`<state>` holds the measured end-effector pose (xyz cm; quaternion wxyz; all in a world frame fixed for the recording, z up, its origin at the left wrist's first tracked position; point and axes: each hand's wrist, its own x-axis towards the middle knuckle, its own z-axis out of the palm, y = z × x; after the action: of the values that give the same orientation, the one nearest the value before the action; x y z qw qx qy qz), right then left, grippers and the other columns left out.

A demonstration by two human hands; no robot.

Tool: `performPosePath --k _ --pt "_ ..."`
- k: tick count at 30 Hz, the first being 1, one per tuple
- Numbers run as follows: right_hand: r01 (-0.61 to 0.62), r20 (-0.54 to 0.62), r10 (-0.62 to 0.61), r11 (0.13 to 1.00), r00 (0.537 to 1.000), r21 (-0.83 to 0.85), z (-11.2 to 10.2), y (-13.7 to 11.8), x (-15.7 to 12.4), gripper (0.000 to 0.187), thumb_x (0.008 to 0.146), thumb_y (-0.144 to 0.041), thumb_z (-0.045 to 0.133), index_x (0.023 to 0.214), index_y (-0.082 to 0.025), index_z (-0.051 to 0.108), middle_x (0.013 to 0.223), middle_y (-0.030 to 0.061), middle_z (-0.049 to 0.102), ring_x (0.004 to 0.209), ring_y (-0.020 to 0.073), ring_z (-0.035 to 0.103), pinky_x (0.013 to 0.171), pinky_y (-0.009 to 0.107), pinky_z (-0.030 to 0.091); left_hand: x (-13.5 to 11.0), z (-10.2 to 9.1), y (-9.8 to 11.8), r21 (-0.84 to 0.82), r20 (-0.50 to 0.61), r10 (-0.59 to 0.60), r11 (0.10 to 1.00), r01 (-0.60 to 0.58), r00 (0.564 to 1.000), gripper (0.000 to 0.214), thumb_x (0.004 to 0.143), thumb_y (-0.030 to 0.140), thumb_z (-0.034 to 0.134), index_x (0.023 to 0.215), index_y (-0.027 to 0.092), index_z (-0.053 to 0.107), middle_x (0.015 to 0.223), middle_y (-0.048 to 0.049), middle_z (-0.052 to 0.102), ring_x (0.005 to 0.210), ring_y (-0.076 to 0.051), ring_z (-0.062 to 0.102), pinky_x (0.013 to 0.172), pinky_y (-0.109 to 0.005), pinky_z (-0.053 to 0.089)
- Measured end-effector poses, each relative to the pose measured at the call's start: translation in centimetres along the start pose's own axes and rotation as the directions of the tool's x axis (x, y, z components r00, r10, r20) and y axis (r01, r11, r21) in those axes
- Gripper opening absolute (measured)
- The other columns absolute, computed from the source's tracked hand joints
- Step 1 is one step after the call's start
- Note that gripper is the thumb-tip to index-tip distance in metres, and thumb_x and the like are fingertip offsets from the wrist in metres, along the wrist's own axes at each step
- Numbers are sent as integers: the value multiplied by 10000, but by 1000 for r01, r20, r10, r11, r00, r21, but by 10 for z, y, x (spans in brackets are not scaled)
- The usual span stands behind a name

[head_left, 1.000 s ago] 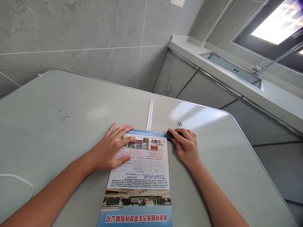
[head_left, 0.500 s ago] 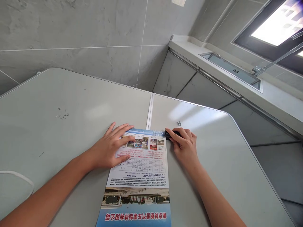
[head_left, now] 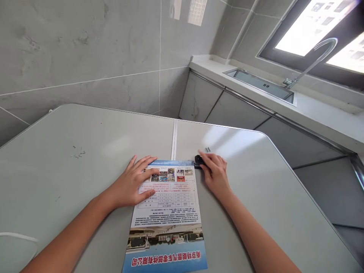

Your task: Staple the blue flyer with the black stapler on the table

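Note:
A printed leaflet [head_left: 167, 220] lies on the table, its text upside down from where I look. My left hand [head_left: 139, 182] rests on the leaflet's far left part with the fingers spread. In my right hand [head_left: 214, 172] is a small black stapler [head_left: 198, 160], held at the leaflet's far right corner. The stapler's jaws stand a little apart there; whether paper sits between them I cannot make out clearly. Two small strips of staples [head_left: 207, 149] lie just beyond my right hand.
The pale table [head_left: 99, 159] has a metal seam [head_left: 174, 140] and a few dark marks. A white cable [head_left: 19, 236] curves at the left. Beyond stand a tiled wall [head_left: 85, 45], a counter with a sink [head_left: 260, 85] and a tap [head_left: 313, 60].
The view has tilted up, showing more of the tap and window. The stapler's top has lifted from its base at the leaflet's corner. My left hand stays spread on the leaflet.

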<state>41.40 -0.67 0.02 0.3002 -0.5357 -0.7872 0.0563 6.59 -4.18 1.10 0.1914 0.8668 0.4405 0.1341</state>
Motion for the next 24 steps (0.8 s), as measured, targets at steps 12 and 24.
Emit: performPosePath --k 12,24 --pt "-166 -133 168 986 977 20 -5 24 7 279 888 -179 546 1153 -213 625 1058 96 680 988 291 591 838 430 493 1 -3 2 -12 19 -3 1000 3 1000 477 874 436 685 1329 318 607 1657 -96 344 1531 -391 280 1230 -707 63" --pt "35 196 -102 947 975 318 -7 -81 -18 305 883 -119 609 1155 -256 578 1082 58 646 996 234 590 829 338 485 3 1 -6 -104 -20 -57 993 55 998 695 711 574 845 1304 308 600 1636 -128 382 1529 -389 298 1243 -684 62"
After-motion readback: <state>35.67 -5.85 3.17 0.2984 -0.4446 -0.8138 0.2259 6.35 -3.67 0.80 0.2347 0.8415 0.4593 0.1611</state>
